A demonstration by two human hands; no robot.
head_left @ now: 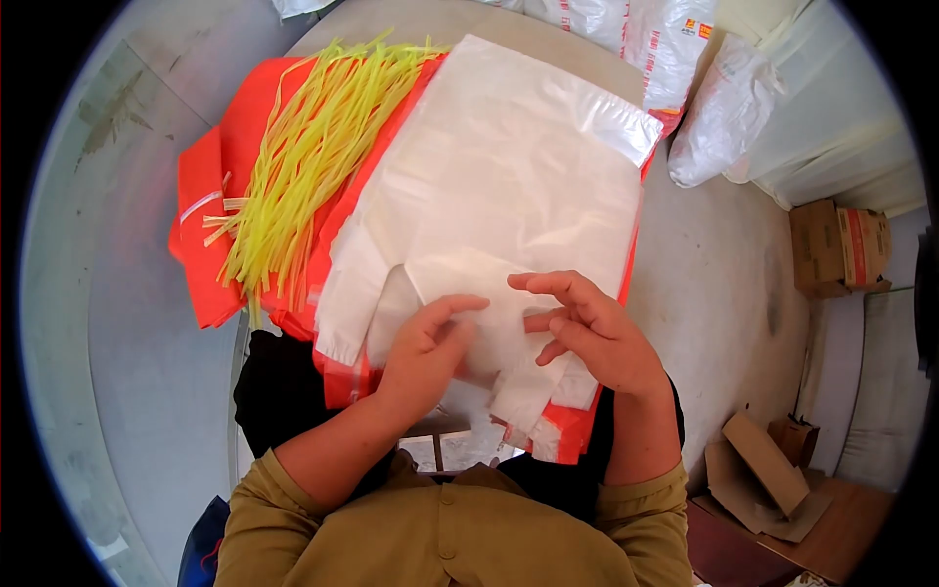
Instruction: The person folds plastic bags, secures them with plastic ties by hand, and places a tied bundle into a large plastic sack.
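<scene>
White bag [499, 186], beneath left hand [424, 354], right hand [608, 342]

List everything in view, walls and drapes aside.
Translucent plastic bags: one stack, whitish, centre
Thin sheets: count unclear, red, under and left of stack
Long narrow strips: many, yellow, on the red sheets
Printed plastic packages: at least two, white with red, top right
Rounded plastic bundle: one, whitish, upper right
Labelled cardboard box: one, brown, right
Opened cardboard box: one, brown, lower right
Smooth surface: one, pale grey, behind the stack
Wooden surface: one, brown, lower right
Other partial items: count unclear, mostly dark, edges, not identifiable
Buttoned shirt: one, tan, bottom centre
Trousers: one pair, black, below the stack
Left hand: one, bare, lower left over stack
Right hand: one, bare, lower right over stack
</scene>
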